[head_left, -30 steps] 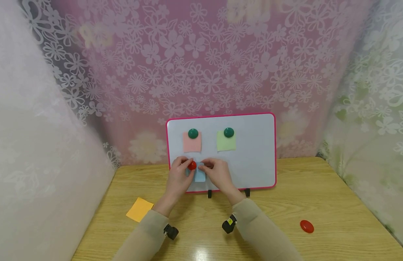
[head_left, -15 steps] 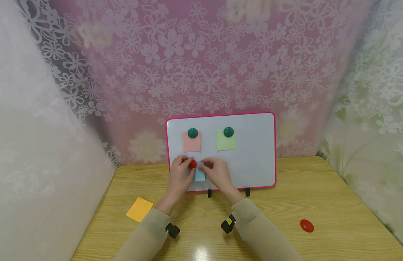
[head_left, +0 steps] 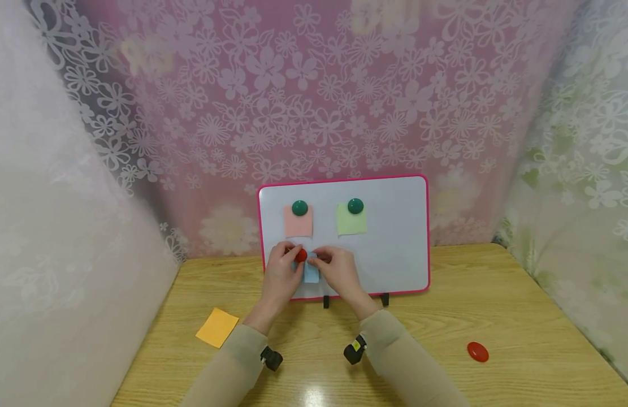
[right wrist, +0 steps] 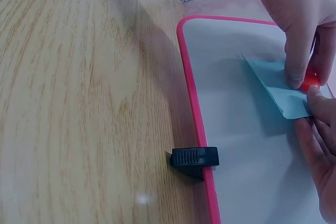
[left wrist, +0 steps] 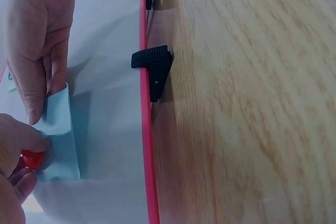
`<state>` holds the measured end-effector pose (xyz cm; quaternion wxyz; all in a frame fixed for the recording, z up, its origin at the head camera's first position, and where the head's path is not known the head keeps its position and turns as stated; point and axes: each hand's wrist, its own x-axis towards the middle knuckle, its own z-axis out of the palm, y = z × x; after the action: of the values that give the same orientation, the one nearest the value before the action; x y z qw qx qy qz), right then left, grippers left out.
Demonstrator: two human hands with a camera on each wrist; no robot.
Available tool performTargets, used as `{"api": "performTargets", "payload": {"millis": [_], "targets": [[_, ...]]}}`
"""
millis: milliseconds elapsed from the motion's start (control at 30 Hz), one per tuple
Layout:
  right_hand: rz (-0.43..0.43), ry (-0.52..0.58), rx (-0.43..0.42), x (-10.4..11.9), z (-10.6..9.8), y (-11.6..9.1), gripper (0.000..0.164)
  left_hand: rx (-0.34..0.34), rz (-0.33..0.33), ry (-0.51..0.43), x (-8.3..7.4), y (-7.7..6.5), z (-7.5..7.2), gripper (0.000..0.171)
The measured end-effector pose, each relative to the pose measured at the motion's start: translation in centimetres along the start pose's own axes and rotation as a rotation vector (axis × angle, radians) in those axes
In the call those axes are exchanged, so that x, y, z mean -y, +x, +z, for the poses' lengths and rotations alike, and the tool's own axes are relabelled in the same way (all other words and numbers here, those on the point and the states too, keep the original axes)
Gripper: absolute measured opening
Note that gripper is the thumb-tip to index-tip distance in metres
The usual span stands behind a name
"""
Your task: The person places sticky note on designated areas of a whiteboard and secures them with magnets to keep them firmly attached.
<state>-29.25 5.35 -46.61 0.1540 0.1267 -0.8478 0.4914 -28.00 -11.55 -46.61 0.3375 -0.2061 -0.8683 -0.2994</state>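
My left hand (head_left: 281,275) pinches a round red magnet (head_left: 300,255) between thumb and fingers, right at the top of a blue sticky note (head_left: 311,273). The right hand (head_left: 339,271) pinches the note's upper right edge between thumb and fingers. Both hands are at the lower left of a pink-framed whiteboard (head_left: 390,243). In the left wrist view the blue note (left wrist: 63,145) lies against the board, its left part behind my left fingers. The right wrist view shows the red magnet (right wrist: 310,81) partly covered by the fingertips.
Higher on the board, green magnets hold a pink note (head_left: 298,225) and a light green note (head_left: 351,223). Black feet (head_left: 385,299) support the board on the wooden table (head_left: 420,362). An orange note (head_left: 217,328) lies left, a second red magnet (head_left: 478,351) right.
The left hand and its red magnet have shifted very slightly to the right over the blue note. The right hand keeps its hold on the note, almost unmoved.
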Motion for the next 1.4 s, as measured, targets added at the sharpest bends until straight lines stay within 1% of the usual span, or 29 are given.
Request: {"api": "performTargets", "payload": {"millis": [300, 433, 600, 667, 800, 1033, 1267, 1400], "targets": [[-0.020, -0.001, -0.013, 0.1, -0.3, -0.4, 0.022, -0.010, 0.014, 0.017, -0.1, -0.1, 0.2, 0.037], [-0.026, 0.015, -0.047, 0.0, -0.6, -0.6, 0.024, -0.010, 0.012, 0.023, -0.1, -0.2, 0.2, 0.037], [-0.061, 0.011, -0.087, -0.3, -1.0, -0.5, 0.024, -0.017, 0.010, 0.026, 0.0, -0.2, 0.2, 0.038], [-0.076, 0.002, -0.087, -0.5, -1.1, -0.5, 0.024, -0.020, 0.013, 0.021, 0.1, -0.1, 0.2, 0.039], [-0.081, 0.000, -0.074, -0.6, -1.3, -0.6, 0.024, -0.021, 0.014, 0.005, 0.1, -0.2, 0.2, 0.042], [-0.084, 0.000, -0.069, -0.7, -1.4, -0.8, 0.022, -0.016, -0.014, -0.041, 0.1, -0.5, 0.0, 0.044], [-0.071, 0.002, -0.062, -0.7, -1.6, -1.2, 0.021, -0.043, -0.001, -0.037, 0.2, -0.9, 0.1, 0.043], [-0.071, 0.004, -0.064, -0.7, -1.6, -1.3, 0.020, -0.046, -0.001, -0.036, 0.5, -1.1, 0.2, 0.042]]}}
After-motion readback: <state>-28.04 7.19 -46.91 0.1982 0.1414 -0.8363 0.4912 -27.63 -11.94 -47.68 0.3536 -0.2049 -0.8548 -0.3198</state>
